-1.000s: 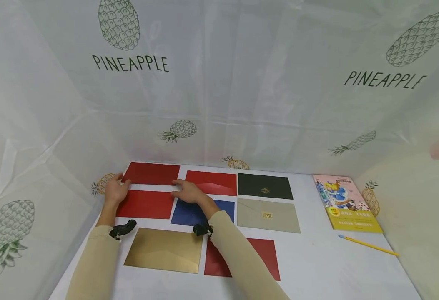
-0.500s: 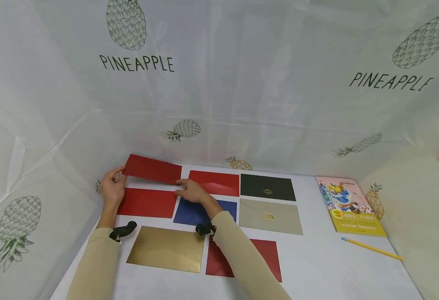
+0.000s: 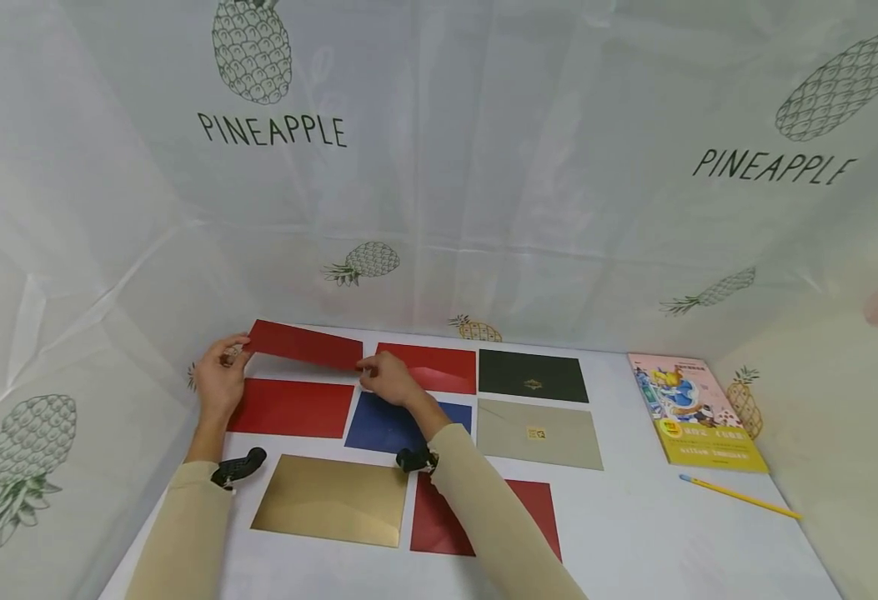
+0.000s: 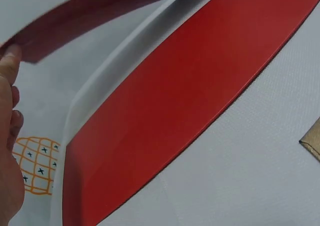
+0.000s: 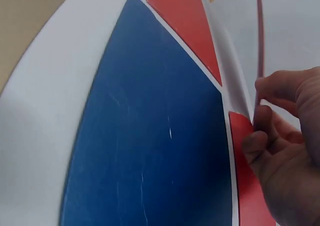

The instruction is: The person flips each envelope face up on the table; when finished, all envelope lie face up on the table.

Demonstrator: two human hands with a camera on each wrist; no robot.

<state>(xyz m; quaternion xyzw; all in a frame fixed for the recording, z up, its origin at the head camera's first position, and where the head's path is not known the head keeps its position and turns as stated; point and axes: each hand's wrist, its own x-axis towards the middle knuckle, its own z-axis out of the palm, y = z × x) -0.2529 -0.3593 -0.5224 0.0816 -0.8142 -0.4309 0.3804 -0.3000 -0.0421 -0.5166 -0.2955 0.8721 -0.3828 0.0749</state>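
A dark red envelope (image 3: 305, 345) is held between both hands at the far left, its back edge tilted up off the table. My left hand (image 3: 221, 377) pinches its left end; in the left wrist view the thumb lies on the bowed envelope (image 4: 95, 18). With thumb and fingertips, my right hand (image 3: 392, 379) pinches its near right corner, and the right wrist view shows the envelope (image 5: 260, 36) edge-on. Below it a brighter red envelope (image 3: 292, 408) lies flat. A blue envelope (image 3: 386, 423) lies just under the right wrist.
More envelopes lie flat in rows: red (image 3: 439, 367), dark green (image 3: 532, 375), grey (image 3: 539, 437), gold (image 3: 329, 500) and another red (image 3: 532, 504), partly under the right sleeve. A book (image 3: 697, 412) and a yellow pencil (image 3: 742, 497) are at right. Pineapple-printed sheeting (image 3: 484, 167) walls the back and sides.
The dark red envelope lay flat a second ago, then both hands raised it with its left end higher. That end has since dropped slightly, and the right hand has shifted a little right.
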